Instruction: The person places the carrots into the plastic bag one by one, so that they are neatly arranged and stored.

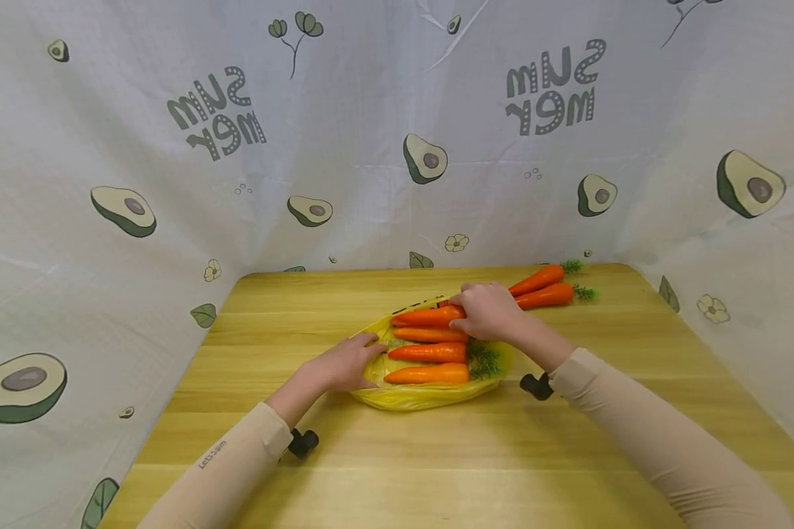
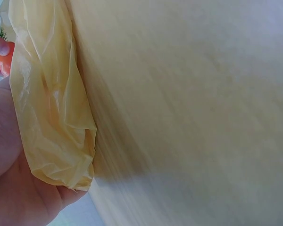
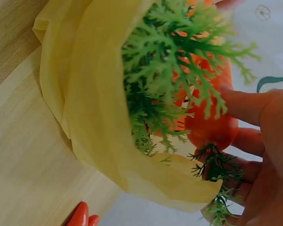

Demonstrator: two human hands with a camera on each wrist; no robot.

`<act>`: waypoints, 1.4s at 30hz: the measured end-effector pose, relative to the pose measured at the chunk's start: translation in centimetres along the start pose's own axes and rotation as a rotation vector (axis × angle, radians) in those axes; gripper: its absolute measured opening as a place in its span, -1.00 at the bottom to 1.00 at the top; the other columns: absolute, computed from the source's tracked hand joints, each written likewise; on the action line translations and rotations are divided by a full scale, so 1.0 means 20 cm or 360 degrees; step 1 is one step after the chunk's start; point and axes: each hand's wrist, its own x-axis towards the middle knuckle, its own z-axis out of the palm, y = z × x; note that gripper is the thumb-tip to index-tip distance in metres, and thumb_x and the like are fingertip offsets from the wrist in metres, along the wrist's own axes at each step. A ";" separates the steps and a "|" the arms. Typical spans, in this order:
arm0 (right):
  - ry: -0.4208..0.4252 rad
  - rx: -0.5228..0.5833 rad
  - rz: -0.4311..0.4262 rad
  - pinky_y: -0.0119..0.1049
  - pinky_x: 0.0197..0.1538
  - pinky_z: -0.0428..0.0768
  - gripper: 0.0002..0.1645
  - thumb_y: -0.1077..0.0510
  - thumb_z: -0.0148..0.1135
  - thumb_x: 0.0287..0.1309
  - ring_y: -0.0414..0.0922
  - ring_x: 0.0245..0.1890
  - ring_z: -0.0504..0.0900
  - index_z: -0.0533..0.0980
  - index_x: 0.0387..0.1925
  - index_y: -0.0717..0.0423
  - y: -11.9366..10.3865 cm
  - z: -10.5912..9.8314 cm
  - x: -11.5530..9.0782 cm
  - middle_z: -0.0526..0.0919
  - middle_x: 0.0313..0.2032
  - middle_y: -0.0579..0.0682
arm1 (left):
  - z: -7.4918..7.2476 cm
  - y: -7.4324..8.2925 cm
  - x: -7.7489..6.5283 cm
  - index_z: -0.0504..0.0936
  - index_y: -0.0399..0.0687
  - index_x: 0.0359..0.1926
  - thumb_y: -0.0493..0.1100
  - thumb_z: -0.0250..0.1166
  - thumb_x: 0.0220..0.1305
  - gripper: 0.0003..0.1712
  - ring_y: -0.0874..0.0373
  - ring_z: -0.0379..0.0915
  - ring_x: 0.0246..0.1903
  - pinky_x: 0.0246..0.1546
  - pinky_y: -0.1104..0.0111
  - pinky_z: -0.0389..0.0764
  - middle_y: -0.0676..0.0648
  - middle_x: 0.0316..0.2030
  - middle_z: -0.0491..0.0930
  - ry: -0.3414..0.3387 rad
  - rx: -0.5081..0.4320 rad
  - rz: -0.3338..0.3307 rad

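Observation:
A yellow plastic bag [image 1: 410,400] lies on the table with its mouth spread wide. Inside it, several orange carrots [image 1: 430,373] lie side by side, tips to the left and feathery green tops [image 1: 483,360] to the right. My right hand [image 1: 492,312] grips the farthest carrot [image 3: 212,125] near its crown, thumb on one side and fingers on the other. At the bag's left end, my left hand [image 1: 347,364] reaches inside the rim with thumb and fingers spread apart. Yellow film [image 2: 56,108] hides part of that hand in the left wrist view.
Two more carrots [image 1: 545,295] lie on the wooden table [image 1: 278,308] beyond my right hand, green tops to the right. A white curtain [image 1: 370,110] printed with avocados hangs behind and along the sides of the table.

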 end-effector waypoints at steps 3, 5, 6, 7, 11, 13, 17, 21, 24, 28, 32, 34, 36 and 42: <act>0.0034 -0.0012 0.0002 0.23 0.09 0.53 -0.43 -0.11 0.43 0.17 0.00 -0.32 0.60 0.65 0.15 0.06 0.00 0.00 0.00 0.63 -0.23 0.04 | -0.01 0.00 0.00 0.33 -0.01 0.48 0.20 0.42 0.23 -0.11 -0.13 0.16 0.47 0.45 -0.07 0.25 -0.22 0.46 0.24 0.0000 0.0006 0.0005; 0.0059 -0.0027 -0.0002 0.23 0.07 0.54 -0.44 -0.09 0.45 0.16 0.00 -0.32 0.60 0.65 0.14 0.06 0.00 0.01 0.00 0.63 -0.24 0.05 | -0.01 0.00 0.00 0.33 -0.01 0.48 0.20 0.42 0.23 -0.10 -0.13 0.15 0.47 0.45 -0.06 0.24 -0.22 0.47 0.24 -0.0001 0.0012 0.0006; 0.0069 -0.0035 -0.0002 0.21 0.04 0.55 -0.45 -0.09 0.45 0.15 0.01 -0.31 0.60 0.66 0.14 0.05 0.00 0.01 0.00 0.63 -0.24 0.05 | -0.01 0.00 0.00 0.33 0.00 0.48 0.20 0.42 0.23 -0.11 -0.13 0.15 0.47 0.46 -0.06 0.24 -0.22 0.47 0.24 -0.0002 0.0012 0.0005; 0.0078 -0.0046 0.0000 0.18 0.01 0.55 -0.45 -0.09 0.46 0.15 0.00 -0.31 0.60 0.66 0.14 0.05 0.00 0.02 0.01 0.63 -0.24 0.05 | -0.01 0.00 0.00 0.33 0.00 0.48 0.20 0.42 0.23 -0.11 -0.13 0.15 0.48 0.46 -0.06 0.24 -0.22 0.47 0.23 -0.0004 0.0014 0.0004; 0.0108 -0.0059 0.0017 0.11 -0.06 0.54 -0.46 -0.08 0.47 0.13 0.02 -0.26 0.61 0.66 0.13 0.02 0.01 0.04 0.01 0.65 -0.21 0.05 | 0.00 0.00 0.01 0.33 -0.01 0.48 0.21 0.41 0.24 -0.11 -0.13 0.15 0.47 0.45 -0.05 0.25 -0.22 0.47 0.23 -0.0005 0.0023 0.0001; 0.0122 -0.0053 0.0021 0.11 -0.08 0.54 -0.47 -0.05 0.47 0.13 0.04 -0.23 0.61 0.66 0.13 0.01 0.01 0.05 0.02 0.66 -0.20 0.05 | 0.00 0.00 0.01 0.33 -0.01 0.48 0.21 0.41 0.24 -0.11 -0.12 0.16 0.47 0.45 -0.05 0.26 -0.22 0.47 0.23 -0.0004 0.0028 0.0002; 0.0146 -0.0023 0.0016 0.13 -0.06 0.53 -0.49 0.00 0.46 0.13 0.08 -0.14 0.63 0.66 0.13 -0.01 0.01 0.06 0.01 0.69 -0.12 0.07 | 0.01 0.01 0.01 0.35 -0.01 0.47 0.21 0.42 0.23 -0.11 -0.12 0.16 0.47 0.44 -0.06 0.26 -0.22 0.47 0.24 0.0002 0.0031 0.0004; 0.0173 -0.0003 0.0022 0.16 -0.01 0.52 -0.49 0.03 0.47 0.11 0.12 -0.02 0.61 0.66 0.12 -0.02 0.01 0.06 0.01 0.70 -0.01 0.09 | 0.01 0.01 0.01 0.35 -0.01 0.47 0.21 0.42 0.23 -0.12 -0.12 0.17 0.47 0.44 -0.08 0.26 -0.22 0.46 0.24 0.0005 0.0038 0.0007; 0.0184 -0.0005 0.0024 0.17 0.00 0.50 -0.49 0.02 0.47 0.10 0.11 0.00 0.59 0.66 0.12 -0.02 0.01 0.07 0.01 0.69 0.02 0.10 | 0.00 0.01 0.01 0.35 -0.01 0.47 0.20 0.42 0.23 -0.12 -0.12 0.17 0.47 0.44 -0.08 0.26 -0.22 0.46 0.24 0.0003 0.0039 0.0008; 0.0176 -0.0013 0.0026 0.16 0.00 0.47 -0.47 -0.02 0.48 0.10 0.10 0.02 0.56 0.66 0.13 -0.04 0.00 0.07 0.01 0.68 0.04 0.08 | 0.00 0.01 0.00 0.34 0.00 0.47 0.19 0.42 0.23 -0.12 -0.12 0.17 0.47 0.44 -0.08 0.26 -0.22 0.46 0.25 -0.0004 0.0035 0.0011; 0.0165 -0.0007 0.0020 0.15 -0.01 0.45 -0.49 -0.03 0.49 0.10 0.09 0.01 0.54 0.67 0.12 -0.05 0.00 0.06 0.01 0.68 0.03 0.07 | 0.00 0.02 0.00 0.35 -0.01 0.46 0.20 0.42 0.23 -0.12 -0.13 0.18 0.46 0.43 -0.08 0.27 -0.22 0.46 0.25 -0.0011 0.0042 0.0009; 0.0168 -0.0007 0.0017 0.14 -0.02 0.44 -0.51 -0.02 0.48 0.11 0.09 0.00 0.54 0.67 0.10 -0.06 -0.01 0.06 0.00 0.68 0.01 0.06 | 0.00 0.02 0.00 0.35 -0.02 0.46 0.20 0.42 0.23 -0.12 -0.13 0.18 0.46 0.43 -0.08 0.28 -0.22 0.46 0.25 -0.0014 0.0054 0.0007; 0.0175 -0.0012 0.0012 0.12 -0.04 0.43 -0.53 -0.01 0.48 0.12 0.09 -0.02 0.54 0.68 0.09 -0.07 -0.01 0.06 0.00 0.68 -0.01 0.05 | 0.00 0.02 0.00 0.35 -0.02 0.46 0.20 0.42 0.23 -0.12 -0.13 0.19 0.45 0.43 -0.08 0.28 -0.21 0.46 0.25 -0.0016 0.0060 0.0006; 0.0214 -0.0075 0.0005 0.11 -0.07 0.38 -0.57 0.03 0.48 0.12 0.08 -0.04 0.52 0.70 0.06 -0.08 0.00 0.06 0.00 0.68 -0.05 0.05 | -0.01 0.03 0.00 0.35 -0.01 0.46 0.20 0.42 0.23 -0.12 -0.13 0.18 0.46 0.43 -0.10 0.27 -0.21 0.46 0.26 -0.0018 0.0054 0.0003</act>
